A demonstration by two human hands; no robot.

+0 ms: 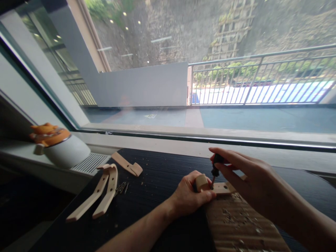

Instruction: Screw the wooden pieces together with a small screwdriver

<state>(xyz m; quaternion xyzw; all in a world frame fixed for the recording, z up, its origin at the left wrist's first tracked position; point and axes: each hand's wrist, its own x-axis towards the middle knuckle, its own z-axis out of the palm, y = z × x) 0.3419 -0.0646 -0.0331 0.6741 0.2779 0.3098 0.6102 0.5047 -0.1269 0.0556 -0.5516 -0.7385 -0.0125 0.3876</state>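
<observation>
My right hand (236, 168) is closed on the black handle of a screwdriver (216, 164), which stands nearly upright with its shaft pointing down. The tip meets a pale wooden hook (222, 188) near a hole, though the exact contact is too small to make out. Another dark hole shows in the wood to its right. Around the curled end of that hook my left hand (191, 190) is closed, pressing it by the edge of a brown wooden board (238, 224). Wood shavings lie scattered over the board.
More wooden hooks (105, 196) with holes lie at the left of the black table (147, 206), beside a small pile of screws (122, 188). A single hook (127, 163) rests farther back. A white pot with an orange animal figure (65, 147) stands on the sill below the window.
</observation>
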